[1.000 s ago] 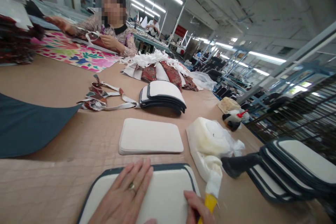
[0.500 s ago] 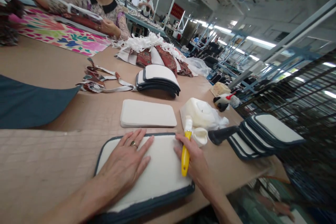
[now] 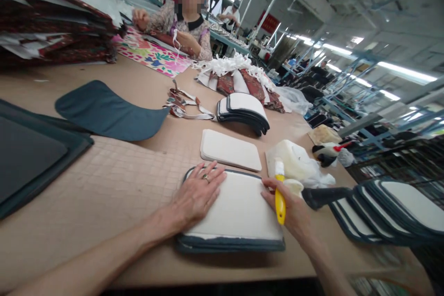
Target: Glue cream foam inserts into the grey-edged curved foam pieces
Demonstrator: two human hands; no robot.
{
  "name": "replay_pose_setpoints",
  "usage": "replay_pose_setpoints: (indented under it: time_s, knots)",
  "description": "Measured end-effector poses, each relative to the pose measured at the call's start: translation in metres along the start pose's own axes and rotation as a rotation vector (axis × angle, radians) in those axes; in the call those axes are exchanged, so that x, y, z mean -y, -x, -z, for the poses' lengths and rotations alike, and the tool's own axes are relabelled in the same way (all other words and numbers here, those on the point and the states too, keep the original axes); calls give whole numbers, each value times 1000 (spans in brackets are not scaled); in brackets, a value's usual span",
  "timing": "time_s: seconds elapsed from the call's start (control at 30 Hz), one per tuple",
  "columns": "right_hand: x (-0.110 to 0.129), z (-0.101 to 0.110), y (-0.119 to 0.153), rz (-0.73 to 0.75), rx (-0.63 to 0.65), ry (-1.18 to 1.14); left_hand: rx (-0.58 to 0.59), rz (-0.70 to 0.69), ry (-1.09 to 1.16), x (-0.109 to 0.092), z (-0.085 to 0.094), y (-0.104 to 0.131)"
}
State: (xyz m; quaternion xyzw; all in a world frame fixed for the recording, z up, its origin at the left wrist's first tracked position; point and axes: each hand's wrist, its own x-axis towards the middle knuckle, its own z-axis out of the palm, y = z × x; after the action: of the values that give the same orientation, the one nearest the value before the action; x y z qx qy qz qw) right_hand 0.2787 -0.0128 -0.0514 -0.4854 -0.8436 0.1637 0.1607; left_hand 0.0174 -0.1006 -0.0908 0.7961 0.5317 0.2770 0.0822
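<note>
Before me lies a small stack of white panels (image 3: 239, 212) with dark blue wrapped edges. My left hand (image 3: 199, 192) rests flat on the top panel's left part, fingers stretched out, a ring on one finger. At the right edge, my right hand (image 3: 294, 208) holds a yellow-handled paintbrush (image 3: 280, 201), its white bristles pointing away from me. The thumb and fingertips of that hand touch the panel's rim. Just beyond the panels is a pile of plain off-white boards (image 3: 231, 149). A white cup (image 3: 294, 187) stands behind the right hand, partly hidden by it.
A plastic-wrapped white container (image 3: 291, 162) and stacked blue-edged panels (image 3: 398, 212) are on the right. Curved panels (image 3: 243, 111) and fabric scraps (image 3: 187, 104) lie farther back. Dark blue sheets (image 3: 111, 111) lie left. A co-worker (image 3: 190, 27) sits across the table.
My view has swung left, bringing in the fabric pile and dark sheets. The panel stack now lies squarer to me. Both hands stay on it, the brush still in the right.
</note>
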Motion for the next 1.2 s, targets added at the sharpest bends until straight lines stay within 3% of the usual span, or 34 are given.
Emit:
replay_pose_setpoints:
  time_s: [0.23,0.47,0.57,0.7,0.83,0.97,1.07,1.2]
  knots:
    - [0,26,-29,3,253,-217,-197,-15,2,-2,-7,2]
    - [21,41,-51,-21,423,-265,-226,-52,41,2,-9,1]
    - [35,50,-46,-42,369,-270,-188,-44,38,1,-5,2]
    - [35,52,-27,-209,180,-365,-122,-40,38,1,-3,5]
    - [41,52,-6,-316,87,-394,-90,-37,21,4,-6,7]
    - [84,75,-3,-248,-28,-299,-136,-26,65,7,-9,7]
    - [117,95,-10,-180,-38,-234,-165,-23,101,7,-10,8]
    - [136,104,-16,-159,-36,-242,-150,-8,102,6,-10,9]
